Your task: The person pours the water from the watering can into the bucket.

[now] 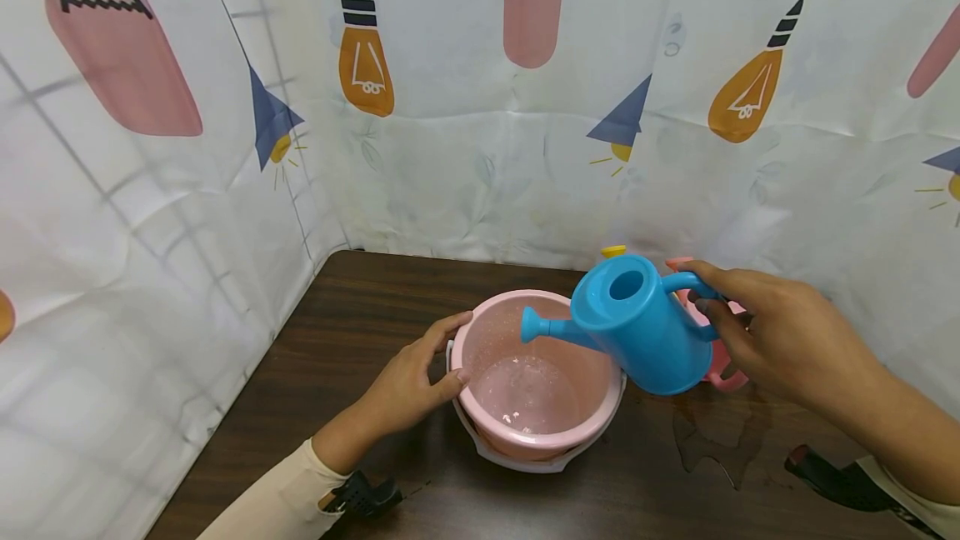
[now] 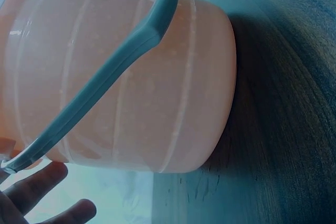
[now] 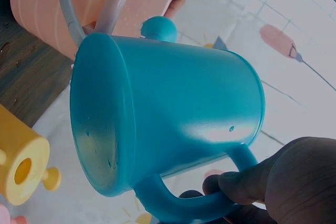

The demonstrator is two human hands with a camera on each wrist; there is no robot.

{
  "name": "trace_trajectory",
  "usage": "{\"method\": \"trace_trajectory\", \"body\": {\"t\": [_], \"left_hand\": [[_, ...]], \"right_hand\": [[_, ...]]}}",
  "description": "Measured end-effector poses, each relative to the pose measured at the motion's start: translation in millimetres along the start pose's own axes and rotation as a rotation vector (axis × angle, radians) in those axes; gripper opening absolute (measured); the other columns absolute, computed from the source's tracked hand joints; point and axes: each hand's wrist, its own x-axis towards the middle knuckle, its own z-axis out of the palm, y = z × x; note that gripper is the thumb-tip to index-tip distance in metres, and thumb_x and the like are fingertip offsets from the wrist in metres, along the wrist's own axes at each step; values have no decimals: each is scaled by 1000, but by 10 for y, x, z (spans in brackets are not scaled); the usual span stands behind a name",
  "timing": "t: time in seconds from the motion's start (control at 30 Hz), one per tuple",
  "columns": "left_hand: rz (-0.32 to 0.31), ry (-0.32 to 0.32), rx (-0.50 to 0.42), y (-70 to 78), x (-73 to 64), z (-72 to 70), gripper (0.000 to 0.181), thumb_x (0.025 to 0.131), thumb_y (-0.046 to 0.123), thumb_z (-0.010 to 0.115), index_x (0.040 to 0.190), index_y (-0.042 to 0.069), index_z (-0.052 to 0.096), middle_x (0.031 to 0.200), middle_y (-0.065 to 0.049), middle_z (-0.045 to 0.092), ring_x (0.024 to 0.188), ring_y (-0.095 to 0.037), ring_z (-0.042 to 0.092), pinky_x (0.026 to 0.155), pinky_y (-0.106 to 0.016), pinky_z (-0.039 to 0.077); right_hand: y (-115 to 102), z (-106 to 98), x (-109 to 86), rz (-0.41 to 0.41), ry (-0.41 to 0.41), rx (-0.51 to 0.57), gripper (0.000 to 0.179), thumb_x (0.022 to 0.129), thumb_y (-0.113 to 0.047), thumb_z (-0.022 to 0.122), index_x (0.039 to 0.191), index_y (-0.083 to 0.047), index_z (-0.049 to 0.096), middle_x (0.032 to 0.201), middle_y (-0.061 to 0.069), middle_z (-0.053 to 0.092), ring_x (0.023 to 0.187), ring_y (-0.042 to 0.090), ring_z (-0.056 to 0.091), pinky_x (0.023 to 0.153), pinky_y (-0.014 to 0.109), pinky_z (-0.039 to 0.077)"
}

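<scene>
My right hand (image 1: 772, 332) grips the handle of a blue watering can (image 1: 652, 332), also large in the right wrist view. The can tilts left, its spout over a pink bucket (image 1: 540, 436). A faint trickle appears below the spout, above rippling water (image 1: 525, 390) in the bucket. My left hand (image 1: 412, 373) rests its thumb and index finger on the bucket's left rim. In the left wrist view, two other fingers (image 2: 42, 184) stretch out beside the bucket wall. A pale bucket handle (image 2: 115, 72) hangs down against that wall.
A pink watering can (image 1: 723, 365) stands behind the blue one, partly hidden. In the right wrist view a yellow watering can (image 3: 21, 156) is beside it. Spilled water (image 1: 720, 440) lies on the dark wood table (image 1: 360, 307). A printed curtain (image 1: 465, 173) borders the back and left.
</scene>
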Motion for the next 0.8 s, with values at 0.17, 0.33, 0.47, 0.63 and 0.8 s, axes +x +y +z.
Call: {"method": "trace_trajectory", "body": {"t": [0.17,0.33,0.47,0.63,0.8], "left_hand": [[6,-3,-14,1,5,1,70,93,39,63,157,28,37,145,-6,56,123,-28,61,96,-58,48],[17,-9,-32,1,11,4,69,94,38,63,157,27,37,146,-5,56,124,-27,60,101,-58,46],[21,-18,-41,-3,12,6,68,96,38,62,157,26,35,146,-5,56,125,-26,60,102,-57,45],[30,-19,-48,-7,11,8,69,95,33,62,158,25,35,143,-6,58,124,-24,60,99,-58,47],[31,-18,-54,12,17,6,69,95,29,63,158,26,34,141,-5,60,125,-23,59,98,-58,47]], "right_hand": [[-9,-9,3,1,1,-1,65,82,2,81,143,-11,62,113,23,72,79,37,72,56,49,57],[-7,-8,3,6,-9,4,65,83,3,81,143,-11,62,114,24,71,78,37,72,55,48,57],[-10,-14,1,-3,-2,3,65,82,3,81,143,-12,62,115,22,72,79,36,72,56,48,57],[-7,-16,-2,-4,-2,2,65,82,3,81,143,-12,62,112,21,73,79,34,72,55,47,57],[-4,-11,-3,4,-10,5,66,82,4,81,143,-11,62,110,22,72,79,37,71,55,48,56]]}}
